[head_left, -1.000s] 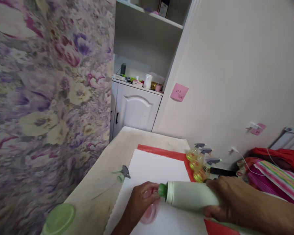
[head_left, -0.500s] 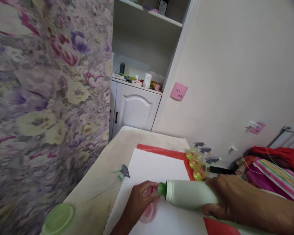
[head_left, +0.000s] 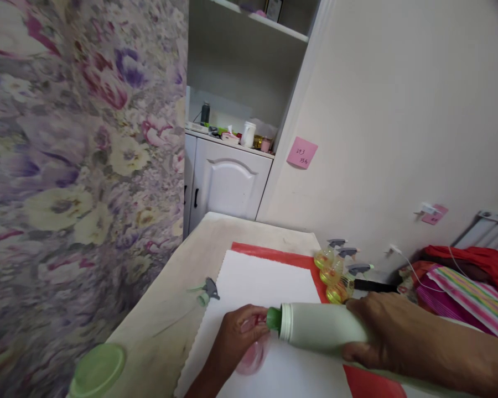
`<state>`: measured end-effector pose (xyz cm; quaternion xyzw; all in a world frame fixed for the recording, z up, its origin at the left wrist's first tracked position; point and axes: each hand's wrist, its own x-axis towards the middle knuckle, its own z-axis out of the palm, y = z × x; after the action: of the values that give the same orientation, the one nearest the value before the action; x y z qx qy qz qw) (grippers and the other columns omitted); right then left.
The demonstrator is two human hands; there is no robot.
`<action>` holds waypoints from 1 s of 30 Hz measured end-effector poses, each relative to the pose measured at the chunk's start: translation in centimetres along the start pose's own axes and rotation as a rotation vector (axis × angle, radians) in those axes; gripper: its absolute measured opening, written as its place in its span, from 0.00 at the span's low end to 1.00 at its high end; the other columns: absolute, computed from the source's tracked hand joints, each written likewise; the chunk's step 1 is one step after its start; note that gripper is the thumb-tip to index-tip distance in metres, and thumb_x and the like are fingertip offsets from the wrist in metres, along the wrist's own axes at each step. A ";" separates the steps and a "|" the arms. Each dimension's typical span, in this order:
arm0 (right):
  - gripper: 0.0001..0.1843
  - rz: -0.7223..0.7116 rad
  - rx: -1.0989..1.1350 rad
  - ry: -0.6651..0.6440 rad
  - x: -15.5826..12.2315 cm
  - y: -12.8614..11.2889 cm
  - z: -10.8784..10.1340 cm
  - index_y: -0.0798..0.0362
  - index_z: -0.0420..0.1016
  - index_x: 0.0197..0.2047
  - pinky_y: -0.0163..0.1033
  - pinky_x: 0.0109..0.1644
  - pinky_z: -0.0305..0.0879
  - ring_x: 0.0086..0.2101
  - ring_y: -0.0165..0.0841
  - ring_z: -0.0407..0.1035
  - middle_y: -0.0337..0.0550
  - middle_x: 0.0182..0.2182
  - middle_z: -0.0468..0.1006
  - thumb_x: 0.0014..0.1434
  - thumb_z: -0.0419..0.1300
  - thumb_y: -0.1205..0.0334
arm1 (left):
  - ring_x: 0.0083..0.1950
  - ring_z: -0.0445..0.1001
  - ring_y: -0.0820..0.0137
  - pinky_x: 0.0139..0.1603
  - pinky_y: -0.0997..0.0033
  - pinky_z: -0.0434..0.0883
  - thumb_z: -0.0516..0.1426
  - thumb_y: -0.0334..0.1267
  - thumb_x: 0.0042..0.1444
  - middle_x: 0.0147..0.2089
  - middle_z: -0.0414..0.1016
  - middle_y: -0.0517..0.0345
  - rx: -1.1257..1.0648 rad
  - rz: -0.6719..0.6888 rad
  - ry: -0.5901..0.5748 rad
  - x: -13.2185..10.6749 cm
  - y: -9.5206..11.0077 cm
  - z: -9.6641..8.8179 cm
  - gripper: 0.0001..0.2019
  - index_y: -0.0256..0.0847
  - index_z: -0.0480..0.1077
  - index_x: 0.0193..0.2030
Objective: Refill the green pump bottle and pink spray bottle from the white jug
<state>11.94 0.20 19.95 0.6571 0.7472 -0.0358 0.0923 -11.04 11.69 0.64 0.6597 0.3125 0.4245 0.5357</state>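
Fingers clamped, left hand [head_left: 235, 330] steadies pink bottle [head_left: 251, 358], right hand [head_left: 377, 326] holds green bottle [head_left: 319, 325] sideways, apparently so their mouths meet.

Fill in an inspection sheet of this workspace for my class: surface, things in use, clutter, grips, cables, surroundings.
Surface: pale table, with red sheet and white sheet.
Things in use: pale green bottle, tipped nearly level; pink transparent container.
Clutter: loose spray head, green lid, three spray bottles with yellow liquid.
Grips: left grip on the container's upper part; right grip around the bottle's far end.
Cables: white cable from a wall plug.
Surroundings: floral hanging, cabinet, pink note, piled fabrics.
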 end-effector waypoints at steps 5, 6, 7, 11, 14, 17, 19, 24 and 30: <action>0.17 -0.034 -0.019 0.042 0.3 0.5 0.6 0.49 0.75 0.36 0.41 0.28 0.54 0.30 0.47 0.76 0.48 0.30 0.82 0.54 0.59 0.44 | 0.42 0.78 0.63 0.46 0.69 0.70 0.62 0.35 0.50 0.38 0.83 0.55 0.002 0.014 0.000 0.0 -0.5 0.1 0.09 0.43 0.79 0.38; 0.17 -0.030 -0.023 0.040 0.4 0.6 0.7 0.48 0.74 0.36 0.41 0.29 0.54 0.30 0.47 0.76 0.48 0.30 0.82 0.54 0.59 0.44 | 0.42 0.78 0.63 0.46 0.69 0.70 0.62 0.36 0.50 0.38 0.83 0.55 -0.002 0.014 0.000 0.0 -0.6 0.1 0.09 0.43 0.79 0.38; 0.17 -0.025 -0.028 0.034 0.4 0.6 0.7 0.48 0.74 0.35 0.41 0.29 0.55 0.30 0.47 0.76 0.48 0.30 0.82 0.54 0.59 0.43 | 0.43 0.78 0.63 0.46 0.69 0.70 0.62 0.36 0.50 0.38 0.83 0.55 -0.005 0.014 -0.002 0.0 -0.7 0.1 0.09 0.43 0.79 0.39; 0.19 -0.019 -0.054 0.020 0.3 0.5 0.5 0.47 0.74 0.36 0.42 0.29 0.56 0.30 0.48 0.76 0.47 0.30 0.82 0.55 0.57 0.41 | 0.43 0.78 0.63 0.46 0.69 0.71 0.63 0.36 0.49 0.39 0.83 0.55 -0.004 0.014 -0.004 0.1 -0.7 0.1 0.08 0.42 0.79 0.38; 0.18 -0.002 -0.051 0.005 0.2 0.3 0.3 0.47 0.74 0.36 0.42 0.30 0.58 0.31 0.49 0.77 0.47 0.30 0.82 0.55 0.58 0.42 | 0.42 0.77 0.63 0.47 0.68 0.71 0.62 0.36 0.49 0.39 0.83 0.55 0.004 0.006 0.006 0.1 -0.5 0.2 0.08 0.43 0.79 0.38; 0.19 -0.001 -0.040 -0.003 0.3 0.2 0.1 0.47 0.75 0.37 0.42 0.30 0.57 0.31 0.49 0.77 0.47 0.30 0.82 0.54 0.58 0.41 | 0.42 0.77 0.63 0.47 0.67 0.71 0.62 0.35 0.48 0.38 0.83 0.56 0.012 -0.004 0.006 0.1 -0.4 0.2 0.08 0.43 0.79 0.37; 0.19 -0.005 -0.034 -0.005 0.3 0.2 0.0 0.47 0.75 0.37 0.42 0.30 0.57 0.31 0.48 0.77 0.47 0.30 0.82 0.54 0.58 0.41 | 0.42 0.78 0.62 0.47 0.67 0.71 0.62 0.34 0.48 0.39 0.83 0.55 0.012 -0.005 0.005 0.0 -0.3 0.3 0.08 0.43 0.79 0.37; 0.19 0.012 -0.032 -0.018 0.3 0.0 -0.2 0.48 0.76 0.37 0.42 0.30 0.57 0.31 0.48 0.77 0.49 0.30 0.82 0.54 0.59 0.42 | 0.43 0.78 0.63 0.48 0.68 0.70 0.62 0.33 0.48 0.39 0.83 0.55 0.009 -0.003 0.014 0.1 -0.4 0.2 0.09 0.42 0.79 0.38; 0.18 0.013 -0.019 -0.030 0.2 -0.2 -0.4 0.47 0.76 0.37 0.42 0.30 0.59 0.31 0.48 0.77 0.47 0.30 0.82 0.54 0.59 0.42 | 0.43 0.78 0.63 0.46 0.70 0.71 0.62 0.33 0.48 0.39 0.83 0.55 -0.003 -0.011 0.011 0.1 -0.5 0.2 0.09 0.42 0.79 0.38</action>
<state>11.66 0.42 20.30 0.6605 0.7418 -0.0381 0.1098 -10.81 11.82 0.17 0.6547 0.3185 0.4256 0.5374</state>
